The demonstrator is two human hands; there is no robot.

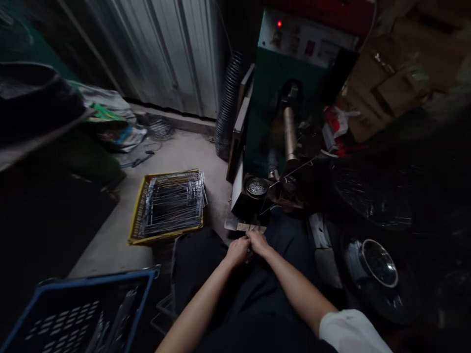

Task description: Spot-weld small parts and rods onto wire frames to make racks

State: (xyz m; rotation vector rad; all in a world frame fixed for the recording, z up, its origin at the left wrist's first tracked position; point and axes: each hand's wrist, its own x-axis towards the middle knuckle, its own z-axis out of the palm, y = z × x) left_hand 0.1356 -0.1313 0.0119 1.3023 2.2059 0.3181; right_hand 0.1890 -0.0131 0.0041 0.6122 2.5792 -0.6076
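Ribbed metal wall (162, 54) beyond a grey concrete floor (180, 152), all dim and darkest toward the right.

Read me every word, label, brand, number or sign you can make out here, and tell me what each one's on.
None can be read.
White panel of the machine: small dark marks beside the red light, too blurred to read.
Colourful bag by the wall: any lettering is too blurred.
Cardboard boxes: any print is too dark to make out.
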